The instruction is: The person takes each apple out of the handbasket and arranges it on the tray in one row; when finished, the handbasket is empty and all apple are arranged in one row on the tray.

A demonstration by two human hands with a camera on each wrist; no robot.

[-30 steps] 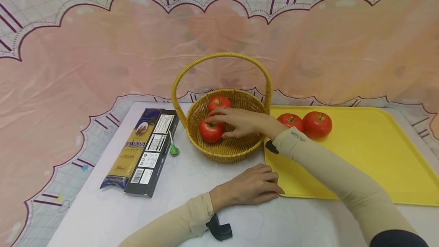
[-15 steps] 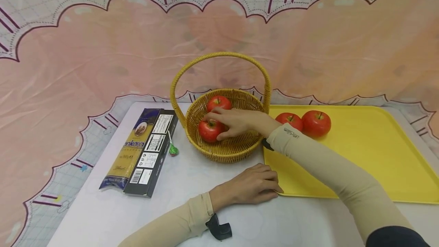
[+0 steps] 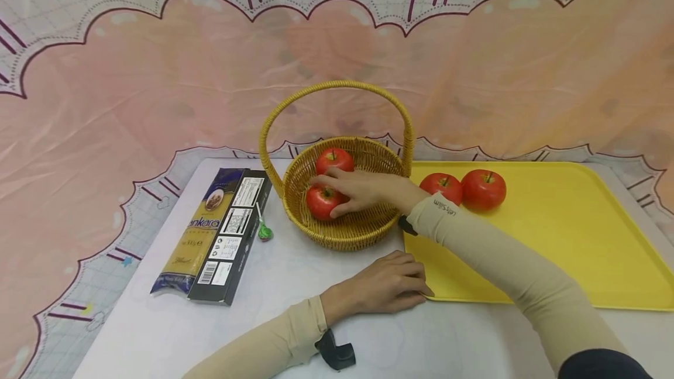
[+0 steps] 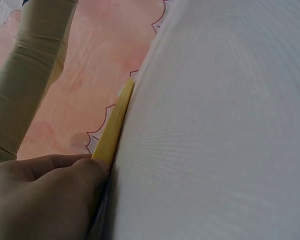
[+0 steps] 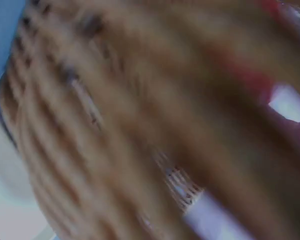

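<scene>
My right hand [image 3: 363, 189] reaches into the yellow wicker basket [image 3: 347, 243] and holds a red apple [image 3: 320, 206], thumb on the near side and fingers over its top. Behind this apple sits another red apple [image 3: 334, 159], partly covered by the fingers. In the right wrist view the weave of the basket [image 5: 65, 150] fills most of the blurred picture, with red at the upper right. My left hand [image 3: 381, 285] grips the near left corner of the yellow tray [image 3: 553, 238]; the left wrist view shows the thumb side of the hand [image 4: 55, 195] against the tray's edge [image 4: 114, 130].
Two more red apples, a nearer one [image 3: 441, 186] and a right one [image 3: 483, 189], lie on the tray. Left of the basket are a pasta packet [image 3: 197, 230], a black box [image 3: 231, 238] and a green lollipop [image 3: 265, 231]. The basket's tall handle [image 3: 337, 83] arches above my right hand.
My right hand's spread fingers have drawn in around the front apple. The left hand keeps its place at the tray corner.
</scene>
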